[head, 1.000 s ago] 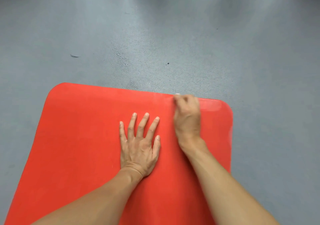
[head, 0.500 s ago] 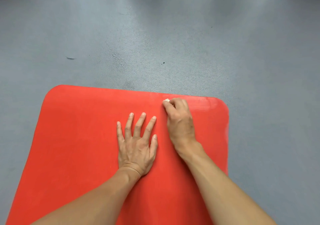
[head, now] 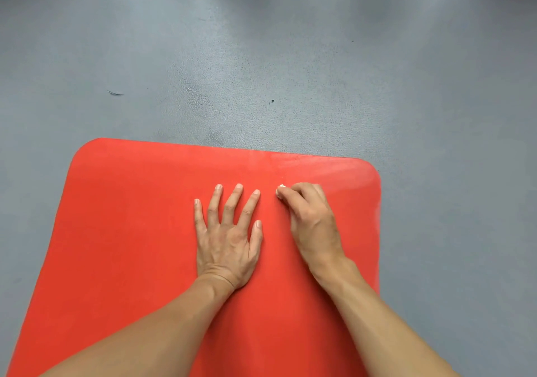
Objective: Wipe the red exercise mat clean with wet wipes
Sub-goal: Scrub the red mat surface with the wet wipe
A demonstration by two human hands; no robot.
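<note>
A red exercise mat is laid flat on a grey floor, with its far edge and both far rounded corners in view; its near part runs out of the bottom of the picture. No container is seen anywhere in the view.

The left hand is pressed palm down on the mat, about midway between the left and right edges and a little back from the far edge. Its fingers are held straight and spread, with nothing gripped, and the thumb is laid along the mat toward the right.

The right hand is placed just beside the left, nearer the far right corner. Its fingers are curled under and closed on a small white wad, taken to be a wet wipe, of which only a tip is shown at the fingertips; the rest is hidden beneath the hand. The wad is held down against the mat surface, close to the left hand's index fingertip but apart from it.

A paler, glossy streak is seen on the mat along the far edge toward the far right corner. A few dark specks and a short dark mark are scattered on the floor beyond the far edge.
</note>
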